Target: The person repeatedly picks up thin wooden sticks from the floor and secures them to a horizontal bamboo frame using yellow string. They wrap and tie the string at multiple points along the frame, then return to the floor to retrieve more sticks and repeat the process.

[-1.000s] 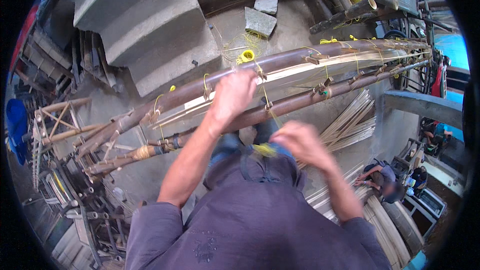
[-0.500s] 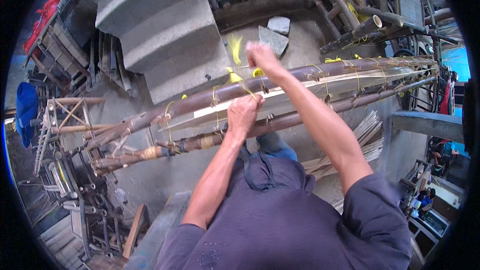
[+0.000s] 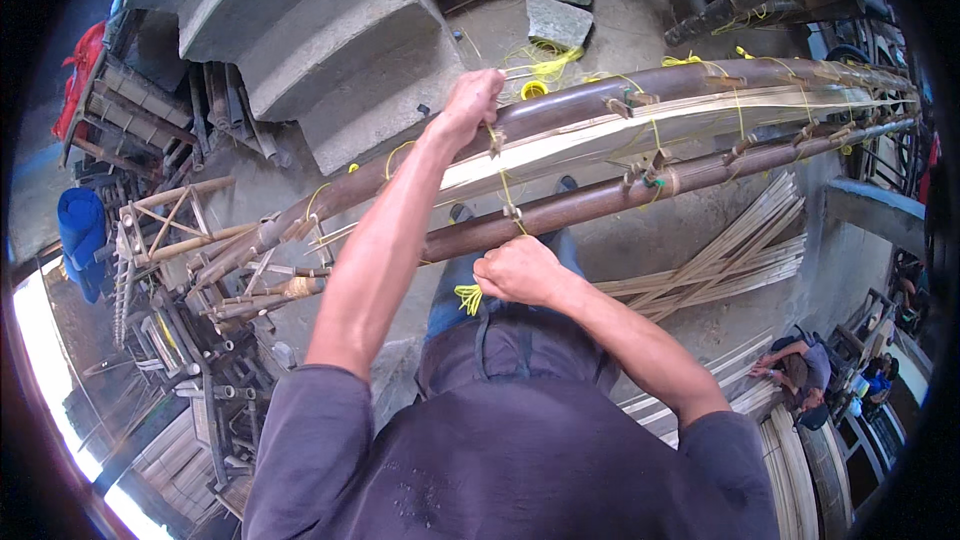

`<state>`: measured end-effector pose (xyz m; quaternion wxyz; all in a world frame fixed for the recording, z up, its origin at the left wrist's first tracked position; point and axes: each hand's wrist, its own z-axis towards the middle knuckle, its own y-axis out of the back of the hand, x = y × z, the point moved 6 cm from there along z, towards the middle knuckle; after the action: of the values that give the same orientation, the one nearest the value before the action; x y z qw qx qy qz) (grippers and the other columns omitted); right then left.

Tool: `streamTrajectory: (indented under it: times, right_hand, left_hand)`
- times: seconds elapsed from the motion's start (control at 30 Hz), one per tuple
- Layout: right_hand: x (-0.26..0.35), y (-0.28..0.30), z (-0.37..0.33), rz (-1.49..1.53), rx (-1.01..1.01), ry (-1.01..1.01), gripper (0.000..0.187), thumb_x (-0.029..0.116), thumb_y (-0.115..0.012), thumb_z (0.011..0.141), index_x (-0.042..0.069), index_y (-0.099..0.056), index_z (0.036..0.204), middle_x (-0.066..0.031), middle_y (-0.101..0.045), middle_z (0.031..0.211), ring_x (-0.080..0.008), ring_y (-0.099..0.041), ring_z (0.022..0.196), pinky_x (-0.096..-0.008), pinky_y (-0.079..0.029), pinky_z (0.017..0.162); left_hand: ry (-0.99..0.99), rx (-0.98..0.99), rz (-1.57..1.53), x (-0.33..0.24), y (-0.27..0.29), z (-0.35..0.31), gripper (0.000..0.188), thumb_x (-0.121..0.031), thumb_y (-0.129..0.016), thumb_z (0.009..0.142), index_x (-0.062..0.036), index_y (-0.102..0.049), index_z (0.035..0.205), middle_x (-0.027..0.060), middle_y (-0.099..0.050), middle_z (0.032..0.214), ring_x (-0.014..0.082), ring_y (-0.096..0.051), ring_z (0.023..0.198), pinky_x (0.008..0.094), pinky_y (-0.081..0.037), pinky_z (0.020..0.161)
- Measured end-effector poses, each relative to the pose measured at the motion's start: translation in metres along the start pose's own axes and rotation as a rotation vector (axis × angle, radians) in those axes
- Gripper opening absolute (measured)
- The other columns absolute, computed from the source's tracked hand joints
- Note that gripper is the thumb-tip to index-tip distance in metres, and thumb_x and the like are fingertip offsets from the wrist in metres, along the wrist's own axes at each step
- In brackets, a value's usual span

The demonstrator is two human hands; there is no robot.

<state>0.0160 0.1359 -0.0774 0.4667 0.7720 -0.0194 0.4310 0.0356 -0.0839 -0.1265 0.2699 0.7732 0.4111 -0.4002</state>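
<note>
Two long brown bamboo poles run across in front of me, the far pole (image 3: 570, 112) and the near pole (image 3: 590, 198). Pale split bamboo strips (image 3: 560, 148) lie lengthwise between them, with yellow cord tied around at intervals. My left hand (image 3: 470, 105) is closed at the far pole, with yellow strands coming out beside its fingers. On my side of the near pole, my right hand (image 3: 520, 270) is a fist around yellow cord, and a looped bunch of cord (image 3: 468, 298) sticks out of it. A taut cord (image 3: 506, 185) crosses between the poles. Short pegs (image 3: 620, 107) stick out of both poles.
Concrete steps (image 3: 330, 50) rise at the far left. Two stone slabs (image 3: 560, 18) and loose yellow cord (image 3: 555, 62) lie beyond the far pole. Bamboo strips (image 3: 730, 250) are piled at right. Bamboo frames (image 3: 180, 225) stand at left. Another person (image 3: 805, 370) sits at lower right.
My left hand has moved from between the poles to the far pole. My right hand has come back from beyond the far pole to this side of the near pole. My view has shifted.
</note>
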Motion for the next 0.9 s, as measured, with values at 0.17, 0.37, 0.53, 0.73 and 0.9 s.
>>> streamTrajectory:
  times: [0.17, 0.37, 0.53, 0.73, 0.9]
  right_hand:
    - [0.049, 0.026, -0.035, 0.513, -0.124, 0.032, 0.063, 0.014, -0.070, 0.071, 0.012, -0.045, 0.129, -0.0092, -0.057, 0.103, -0.0243, -0.059, 0.092, -0.0374, -0.048, 0.079]
    - [0.014, -0.151, 0.036, 1.271, -0.231, -0.745, 0.040, 0.020, -0.060, 0.090, 0.001, -0.051, 0.124, -0.0101, -0.062, 0.088, -0.0192, -0.062, 0.080, -0.0300, -0.050, 0.069]
    - [0.160, 0.124, 0.039, 0.039, -0.309, -0.120, 0.006, 0.008, -0.069, 0.077, 0.005, -0.066, 0.082, -0.0092, -0.053, 0.068, -0.0234, -0.054, 0.064, -0.0365, -0.044, 0.058]
    - [0.148, 0.158, 0.219, -0.076, -0.160, 0.125, 0.038, 0.039, -0.052, 0.090, 0.003, -0.064, 0.094, -0.0181, -0.060, 0.099, -0.0333, -0.058, 0.091, -0.0420, -0.047, 0.078]
    - [-0.073, 0.063, 0.188, -0.171, 0.029, -0.694, 0.059, 0.053, -0.043, 0.092, 0.000, -0.065, 0.106, -0.0192, -0.067, 0.102, -0.0309, -0.062, 0.101, -0.0440, -0.046, 0.089]
  left_hand:
    - [-0.154, 0.066, 0.538, -0.004, 0.063, -0.015, 0.035, -0.036, -0.050, 0.093, -0.0036, -0.063, 0.097, 0.0087, -0.064, 0.087, 0.0234, -0.063, 0.079, 0.0346, -0.050, 0.072]
    - [-0.391, -0.120, 0.743, -0.034, 0.137, -0.117, 0.035, -0.034, -0.052, 0.092, -0.0056, -0.064, 0.109, 0.0178, -0.068, 0.096, 0.0288, -0.066, 0.094, 0.0391, -0.050, 0.081]
    - [-0.647, -0.233, 0.538, 0.051, 0.108, -0.210, 0.019, -0.018, -0.060, 0.085, -0.0025, -0.065, 0.096, 0.0191, -0.066, 0.091, 0.0354, -0.063, 0.086, 0.0428, -0.050, 0.075]
    - [-0.673, -0.527, 0.710, 0.054, 0.095, -0.209, 0.018, -0.027, -0.065, 0.081, -0.0093, -0.064, 0.085, 0.0096, -0.064, 0.076, 0.0251, -0.063, 0.078, 0.0427, -0.046, 0.068]
    - [-0.720, -0.458, 0.807, 0.036, 0.082, -0.211, 0.008, -0.016, -0.063, 0.081, -0.0089, -0.066, 0.081, 0.0119, -0.063, 0.070, 0.0286, -0.063, 0.064, 0.0413, -0.048, 0.059]
